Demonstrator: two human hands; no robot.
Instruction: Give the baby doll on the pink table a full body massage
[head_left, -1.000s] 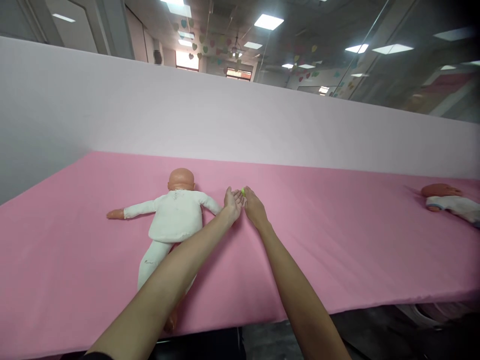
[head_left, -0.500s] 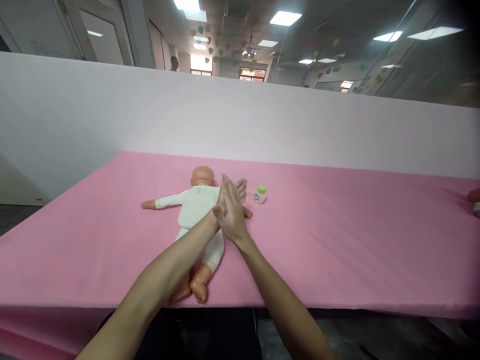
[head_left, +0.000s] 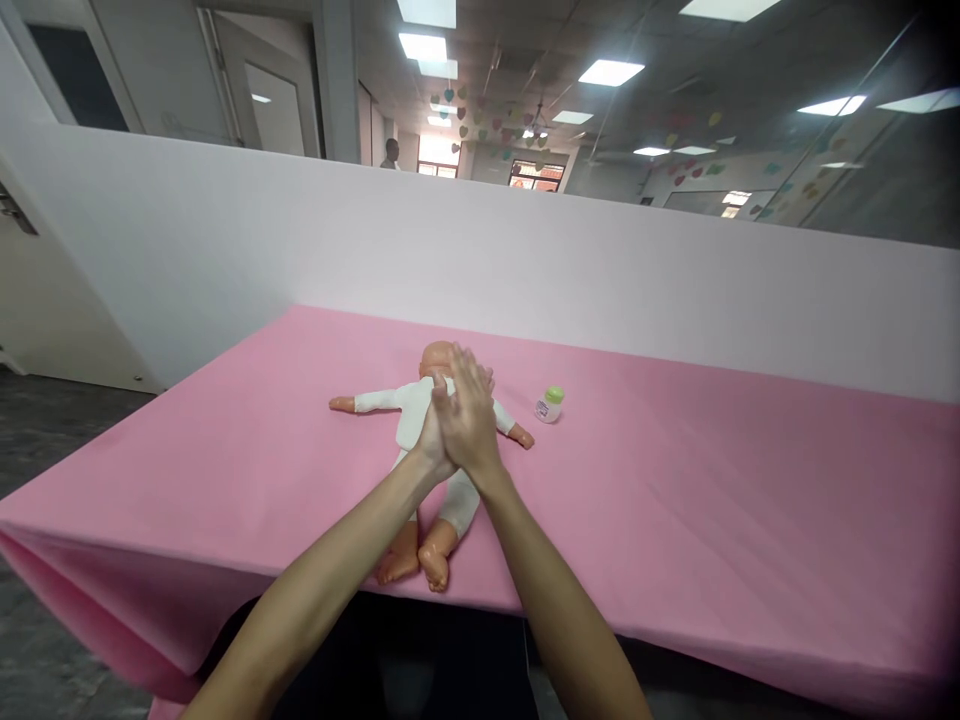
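A baby doll (head_left: 411,412) in a white outfit lies on the pink-covered table (head_left: 247,450), its arms spread and its feet near the front edge. Above its torso my left hand (head_left: 433,440) and my right hand (head_left: 469,415) are pressed palm to palm, fingers stretched out and pointing away from me. Neither hand shows anything held, and my right hand covers much of the left. Part of the doll's head and chest is hidden behind them. To the right stands a small jar (head_left: 550,405) with a green lid.
A white partition (head_left: 525,260) rises along the table's far side, with glass above it. Behind the glass a person (head_left: 391,154) is visible in the distance. A door (head_left: 67,280) is at the far left, beside the dark floor.
The view has turned left, so the doll and jar appear further right. My pressed hands have shifted relative to the doll, now covering more of its chest and part of its head.
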